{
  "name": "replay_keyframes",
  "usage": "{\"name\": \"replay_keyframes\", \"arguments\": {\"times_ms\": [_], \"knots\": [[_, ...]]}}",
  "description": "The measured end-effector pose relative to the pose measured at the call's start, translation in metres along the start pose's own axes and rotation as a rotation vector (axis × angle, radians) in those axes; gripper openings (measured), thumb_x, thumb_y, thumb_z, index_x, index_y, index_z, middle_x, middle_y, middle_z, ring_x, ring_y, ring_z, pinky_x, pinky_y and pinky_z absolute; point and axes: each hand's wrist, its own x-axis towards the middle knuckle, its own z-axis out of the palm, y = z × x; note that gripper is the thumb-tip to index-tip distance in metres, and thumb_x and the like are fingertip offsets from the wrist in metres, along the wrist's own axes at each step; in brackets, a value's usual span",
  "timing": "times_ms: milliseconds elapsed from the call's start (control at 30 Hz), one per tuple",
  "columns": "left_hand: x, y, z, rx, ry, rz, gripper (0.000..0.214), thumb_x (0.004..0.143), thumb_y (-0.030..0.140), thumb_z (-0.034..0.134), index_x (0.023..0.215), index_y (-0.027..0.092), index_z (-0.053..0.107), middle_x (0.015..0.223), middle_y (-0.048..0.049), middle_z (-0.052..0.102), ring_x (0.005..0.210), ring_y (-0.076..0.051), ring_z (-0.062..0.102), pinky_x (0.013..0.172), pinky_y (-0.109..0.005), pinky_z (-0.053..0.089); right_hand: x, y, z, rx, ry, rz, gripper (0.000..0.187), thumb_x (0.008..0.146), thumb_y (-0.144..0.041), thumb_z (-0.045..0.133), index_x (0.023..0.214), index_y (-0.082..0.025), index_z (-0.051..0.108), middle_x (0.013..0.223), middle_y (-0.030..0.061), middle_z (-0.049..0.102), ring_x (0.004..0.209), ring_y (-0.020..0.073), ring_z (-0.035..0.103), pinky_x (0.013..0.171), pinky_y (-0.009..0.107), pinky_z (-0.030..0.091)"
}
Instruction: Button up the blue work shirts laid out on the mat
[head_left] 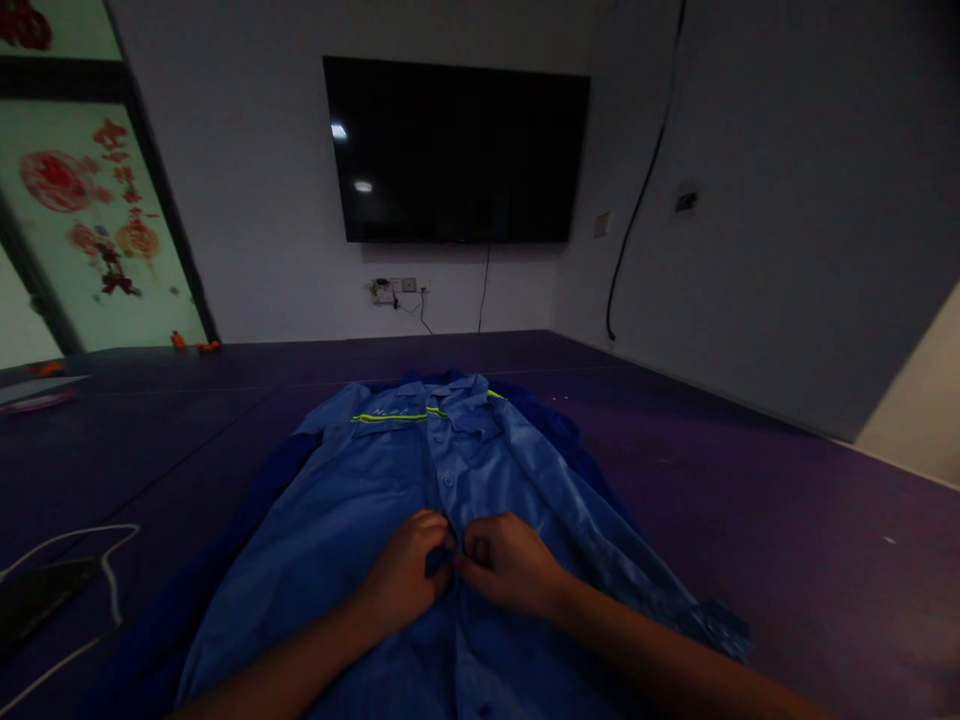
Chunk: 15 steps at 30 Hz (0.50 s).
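Observation:
A blue work shirt (360, 500) with a neon yellow stripe across the chest lies flat on a dark purple table (750, 500), collar away from me. My left hand (409, 570) and my right hand (506, 560) meet at the shirt's front button strip, about mid-length. Both hands are closed in a pinch on the fabric edges of the placket, fingertips almost touching. The exact button between them is hidden by my fingers.
A white cable (82, 560) and a dark flat device (37, 595) lie at the table's left edge. A black wall screen (457, 150) hangs ahead. Papers (37, 390) sit at the far left. A black cord (637, 200) runs down the right wall.

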Motion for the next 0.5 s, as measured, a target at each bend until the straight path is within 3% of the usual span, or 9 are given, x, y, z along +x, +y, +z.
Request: {"name": "replay_keyframes", "arguments": {"times_ms": [267,500], "knots": [[-0.0004,-0.0003,-0.0014,-0.148,0.045,-0.093,0.009,0.060,0.010,0.055,0.065,0.017,0.059,0.076,-0.0023,0.061,0.080,-0.018,0.055,0.076,-0.027,0.040,0.0015,0.0072,0.0027,0.162,0.030,-0.024,0.006,0.068,-0.015,0.050,0.064,-0.016,0.055,0.051,-0.0041,0.050,0.046,0.0072,0.044,0.043,0.018,0.025],[0.0006,0.0000,-0.0048,-0.283,0.156,-0.199,0.008,0.066,0.021,0.054,0.069,0.016,0.060,0.073,-0.0013,0.063,0.074,-0.017,0.057,0.071,-0.025,0.041,0.0024,0.0082,0.0045,0.281,0.097,-0.021,0.007,0.070,-0.016,0.050,0.064,-0.016,0.054,0.048,-0.0055,0.043,0.044,0.0067,0.039,0.042,0.018,0.025]]}}
